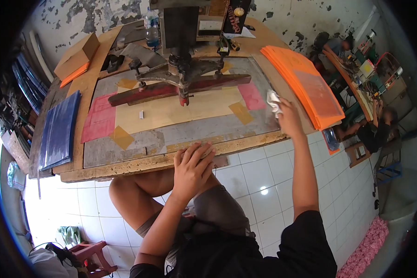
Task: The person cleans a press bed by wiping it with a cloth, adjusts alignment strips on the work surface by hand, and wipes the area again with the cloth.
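Observation:
My left hand (192, 169) rests on the front edge of the worktable, its fingers bent slightly and a little apart, with no held thing showing. At the right side of the table my right hand (289, 118) is closed on a crumpled white cloth (274, 103), which touches or hovers just over the grey board (167, 134). A press with a long metal bar (213, 86) stands over the board's middle. Under the bar lies a cream sheet (171, 113), with pink pieces (99, 118) at its ends and brown tape (241, 113) at its corners.
Orange plastic sheets (306, 88) are stacked to the right, dark blue sheets (60, 129) to the left. A cardboard box (77, 55) and a water bottle (151, 28) stand behind. Two other people (377, 132) sit at a far bench at right. A red stool (92, 257) is on the floor.

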{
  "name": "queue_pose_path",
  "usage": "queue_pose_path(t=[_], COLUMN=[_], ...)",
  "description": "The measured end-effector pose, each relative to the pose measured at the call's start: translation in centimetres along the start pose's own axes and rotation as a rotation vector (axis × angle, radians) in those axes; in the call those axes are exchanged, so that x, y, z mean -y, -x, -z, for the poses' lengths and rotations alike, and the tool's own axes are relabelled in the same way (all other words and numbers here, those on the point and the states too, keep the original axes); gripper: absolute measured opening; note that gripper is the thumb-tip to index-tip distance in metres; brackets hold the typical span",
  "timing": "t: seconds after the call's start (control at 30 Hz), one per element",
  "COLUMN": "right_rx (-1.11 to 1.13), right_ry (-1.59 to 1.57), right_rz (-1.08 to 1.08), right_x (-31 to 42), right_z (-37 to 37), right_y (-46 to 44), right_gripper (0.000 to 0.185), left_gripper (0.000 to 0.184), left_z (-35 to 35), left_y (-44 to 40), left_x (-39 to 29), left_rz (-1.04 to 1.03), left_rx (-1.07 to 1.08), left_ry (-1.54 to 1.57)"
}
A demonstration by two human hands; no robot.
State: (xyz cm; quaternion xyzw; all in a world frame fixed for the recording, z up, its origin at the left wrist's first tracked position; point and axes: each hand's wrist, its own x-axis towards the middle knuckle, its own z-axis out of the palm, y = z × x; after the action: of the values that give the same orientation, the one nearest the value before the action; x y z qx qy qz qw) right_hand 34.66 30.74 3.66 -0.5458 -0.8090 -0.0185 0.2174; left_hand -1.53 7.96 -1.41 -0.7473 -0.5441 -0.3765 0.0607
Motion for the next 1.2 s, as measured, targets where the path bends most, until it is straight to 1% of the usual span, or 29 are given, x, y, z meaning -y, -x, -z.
queue_pose_path(t=[0.07, 0.17, 0.2, 0.27, 0.3, 0.33, 0.4, 0.47, 0.57, 0.6, 0.67, 0.7, 0.73, 0.8, 0.9, 1.0, 1.03, 1.1, 1.13, 1.2], right_rx=[-0.001, -0.238, -0.159, 0.019, 0.167, 0.317, 0.507, 0.437, 0.341, 0.31, 0.251, 0.135, 0.057, -0.026, -0.035, 0.008, 0.069, 0.087, 0.095, 0.079], right_ry=[0.008, 0.324, 0.177, -0.117, -0.304, -0.49, -0.827, -0.732, -0.766, -0.844, -0.996, -1.163, -1.165, -1.199, -1.223, -1.419, -1.506, -1.434, -1.397, -1.359], right_rz=[-0.08, -0.048, -0.006, 0.075, 0.196, 0.314, 0.522, 0.57, 0.478, 0.402, 0.247, 0.171, 0.098, 0.037, -0.04, -0.105, -0.068, 0.03, 0.079, 0.038], right_x=[-2.5, -3.4, -1.7, 5.1, 7.9, 10.3, 13.6, 16.6, 17.2, 17.4, 17.9, 18.1, 17.9, 17.2, 17.5, 18.7, 18.7, 17.7, 17.3, 17.3], right_z=[1.4, 2.4, 3.3, 6.8, 8.1, 9.2, 10.7, 12.0, 10.8, 10.9, 11.1, 10.9, 11.2, 10.7, 9.0, 6.2, 5.2, 2.1, 0.6, -1.2], right_y=[-1.1, -1.0, -0.6, 2.5, 4.3, 6.2, 9.3, 11.7, 14.4, 14.7, 15.0, 14.5, 13.8, 11.7, 8.2, 4.9, 3.7, 1.5, 0.5, 0.1], right_gripper=[0.057, 0.064, 0.067, 0.074, 0.077, 0.08, 0.081, 0.063, 0.039, 0.032, 0.019, 0.017, 0.022, 0.026, 0.029, 0.03, 0.029, 0.026, 0.025, 0.023], left_gripper=[0.038, 0.027, 0.026, 0.024, 0.027, 0.027, 0.027, 0.028, 0.03, 0.031, 0.039, 0.047, 0.047, 0.041, 0.033, 0.026, 0.027, 0.028, 0.032, 0.039], left_z=[0.3, 2.0, 2.5, 3.8, 5.0, 6.1, 8.1, 10.3, 13.7, 14.9, 17.1, 18.4, 19.7, 21.2, 21.0, 20.1, 19.4, 17.0, 15.7, 13.6], left_y=[-0.1, -1.2, -1.5, -1.5, -1.8, -1.7, -1.5, -1.6, -1.9, -2.1, -2.1, -2.1, -2.2, -1.7, -2.9, -5.5, -6.2, -6.6, -6.3, -5.6], left_x=[-0.3, -1.5, -2.1, -3.5, -4.1, -4.5, -5.3, -5.8, -6.6, -6.7, -6.2, -5.7, -4.8, -0.7, 4.6, 6.9, 8.4, 11.4, 12.5, 14.0], left_rz=[-0.007, -0.072, -0.084, -0.099, -0.141, -0.138, -0.138, -0.147, -0.19, -0.211, -0.038, 0.086, 0.195, 0.372, 0.403, 0.509, 0.499, 0.491, 0.486, 0.465], left_rx=[-0.023, -0.064, -0.095, -0.147, -0.175, -0.189, -0.219, -0.246, -0.249, -0.242, -0.173, -0.119, -0.041, 0.156, 0.122, 0.026, -0.028, -0.126, -0.176, -0.276], left_ry=[0.007, 0.06, 0.114, 0.224, 0.221, 0.235, 0.263, 0.292, 0.289, 0.28, 0.267, 0.343, 0.363, 0.619, 0.763, 0.999, 0.941, 0.828, 0.793, 0.72])
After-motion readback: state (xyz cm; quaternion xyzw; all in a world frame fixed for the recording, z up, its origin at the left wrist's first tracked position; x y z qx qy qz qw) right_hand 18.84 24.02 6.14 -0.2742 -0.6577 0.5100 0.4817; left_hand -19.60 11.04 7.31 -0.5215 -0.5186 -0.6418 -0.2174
